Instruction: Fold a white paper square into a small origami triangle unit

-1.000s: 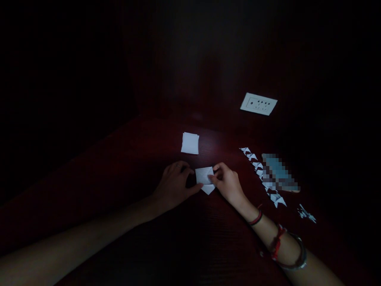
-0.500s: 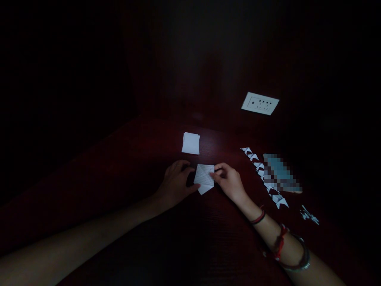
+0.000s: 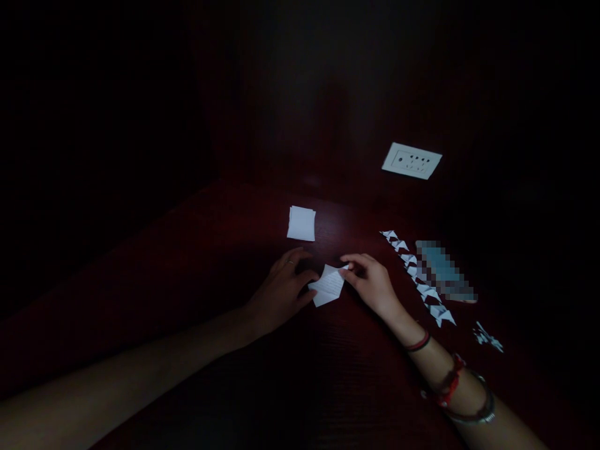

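Head view: L hand [image 3: 281, 290], open, pinned folded paper [image 3: 329, 286] (prob. light, tears easily) at 9 o'clock; R hand [image 3: 372, 282] pinched its 2 o'clock corner.

At frame centre a part-folded paper slip [image 3: 329, 285] lies on the table [image 3: 210, 250]. The left hand [image 3: 281, 290] touches its left edge and the right hand [image 3: 372, 284] its right corner. Just above it lies a paper stack [image 3: 301, 223]. To the right runs a row of folded paper triangles [image 3: 419, 278], with a socket plate [image 3: 411, 160] at upper right.

Small white paper [image 3: 329, 285], partly folded with one flap raised, lying tilted on the dark red tabletop.
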The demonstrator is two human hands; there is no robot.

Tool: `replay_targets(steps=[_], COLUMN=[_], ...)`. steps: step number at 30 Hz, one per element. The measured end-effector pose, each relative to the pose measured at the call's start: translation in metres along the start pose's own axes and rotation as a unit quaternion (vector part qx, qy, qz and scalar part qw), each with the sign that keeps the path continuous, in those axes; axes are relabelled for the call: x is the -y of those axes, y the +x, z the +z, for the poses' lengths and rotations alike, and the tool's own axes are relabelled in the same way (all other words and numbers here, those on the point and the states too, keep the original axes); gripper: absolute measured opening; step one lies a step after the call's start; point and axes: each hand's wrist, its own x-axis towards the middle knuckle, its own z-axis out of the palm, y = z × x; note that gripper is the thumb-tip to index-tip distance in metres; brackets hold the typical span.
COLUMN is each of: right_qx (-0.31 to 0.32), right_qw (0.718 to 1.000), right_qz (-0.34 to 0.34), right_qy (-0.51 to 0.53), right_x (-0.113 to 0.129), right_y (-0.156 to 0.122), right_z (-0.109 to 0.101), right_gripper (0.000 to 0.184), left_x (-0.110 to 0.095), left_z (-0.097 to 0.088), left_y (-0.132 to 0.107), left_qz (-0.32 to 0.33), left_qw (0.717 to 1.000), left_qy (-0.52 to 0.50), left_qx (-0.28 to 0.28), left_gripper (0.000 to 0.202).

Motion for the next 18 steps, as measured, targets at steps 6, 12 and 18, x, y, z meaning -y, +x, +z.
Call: replay_targets(steps=[6, 12, 18], right_qx=[0.029, 0.024, 0.046], right_qw=[0.997, 0.999, 0.975], right_qz=[-0.045, 0.014, 0.079], right_qy=[-0.051, 0.036, 0.202], right_x=[-0.002, -0.007, -0.002], right_y=[0.001, 0.004, 0.001], right_z=[-0.004, 0.005, 0.013], right_gripper=[0.009, 0.008, 0.016], left_x=[-0.002, -0.002, 0.002], left_z=[0.0, 0.003, 0.006], left_y=[0.0, -0.001, 0.001], left_qz=[0.015, 0.02, 0.032], left_qw=[1.0, 0.999, 0.998], left_qy=[-0.004, -0.028, -0.044], left_qx=[0.005, 0.0, -0.004], left_gripper=[0.017, 0.017, 0.02])
